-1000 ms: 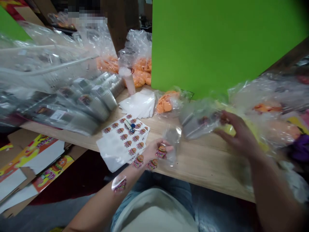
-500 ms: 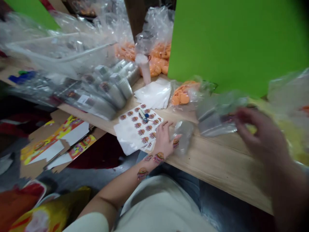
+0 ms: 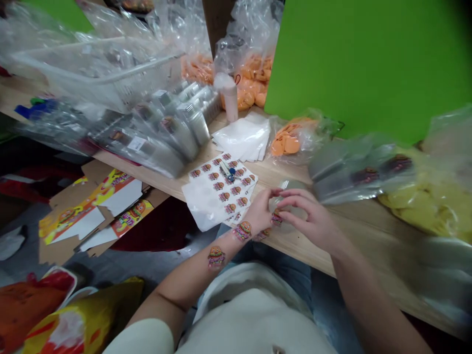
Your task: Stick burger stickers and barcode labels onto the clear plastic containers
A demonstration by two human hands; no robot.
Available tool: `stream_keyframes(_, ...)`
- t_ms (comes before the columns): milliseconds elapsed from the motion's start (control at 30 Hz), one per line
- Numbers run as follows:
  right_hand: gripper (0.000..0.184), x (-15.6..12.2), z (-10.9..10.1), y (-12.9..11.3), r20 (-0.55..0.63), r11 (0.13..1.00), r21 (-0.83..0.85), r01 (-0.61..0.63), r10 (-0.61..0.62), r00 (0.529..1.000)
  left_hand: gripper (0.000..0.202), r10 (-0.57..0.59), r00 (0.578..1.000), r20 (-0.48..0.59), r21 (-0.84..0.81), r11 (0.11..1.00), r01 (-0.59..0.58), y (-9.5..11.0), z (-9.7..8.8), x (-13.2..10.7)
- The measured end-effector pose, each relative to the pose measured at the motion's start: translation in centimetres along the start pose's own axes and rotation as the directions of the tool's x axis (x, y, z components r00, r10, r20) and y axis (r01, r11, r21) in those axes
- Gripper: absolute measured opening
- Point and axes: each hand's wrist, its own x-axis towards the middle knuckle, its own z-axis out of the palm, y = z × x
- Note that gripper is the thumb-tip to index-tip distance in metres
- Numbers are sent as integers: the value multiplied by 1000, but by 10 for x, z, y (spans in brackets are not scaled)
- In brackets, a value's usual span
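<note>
- A small clear plastic bag (image 3: 293, 197) sits just right of the frame's centre, above the counter (image 3: 368, 236) and between the two hands. It is crumpled, so its long axis can't be made out.
- The right grip (image 3: 309, 215) is the nearer, its fingers curled closed over the bag from the right.
- The left grip (image 3: 261, 211) reaches in from the lower left, fingertips at the bag's left edge; how firmly it holds can't be told.
- A burger sticker (image 3: 276, 218) shows between them.
- A sticker sheet (image 3: 221, 194) lies just left, on the counter.
</note>
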Motion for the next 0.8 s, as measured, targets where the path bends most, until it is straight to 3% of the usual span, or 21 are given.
stream_keyframes(100, 12, -7, 2, -8, -27, 998, 54, -15, 16, 1000, 47, -19, 1000, -1, 67, 998, 19, 2, 0, 1)
stream_keyframes(200, 12, -17, 2, -6, -186, 990, 124, -66, 88, 979, 33, -120, 991, -58, 84, 989, 125, -1, -3, 4)
stream_keyframes(233, 12, -20, 2, -1, -257, 979, 177, -101, 145, 955, 31, -102, 993, -56, 103, 989, 108, -4, -3, 4)
stream_keyframes(300, 11, -22, 1, 16, -341, 931, 316, -180, 289, 895, 40, 28, 999, 35, 168, 985, -33, -13, -4, 3)
stream_keyframes(367, 17, -20, 3, 36, -297, 874, 414, -254, 394, 870, 64, 153, 970, 187, 227, 954, -194, -23, -3, 0)
stream_keyframes(433, 36, -17, 9, 52, -191, 842, 442, -309, 425, 885, 80, 194, 942, 275, 248, 932, -264, -32, 1, -4)
stream_keyframes(533, 52, -16, 20, 65, -97, 835, 429, -344, 422, 902, 82, 191, 942, 276, 206, 946, -252, -42, 6, -7)
stream_keyframes(800, 52, -13, 21, 73, 33, 887, 322, -331, 339, 940, 78, 186, 929, 320, 15, 979, -201, -47, 1, -7)
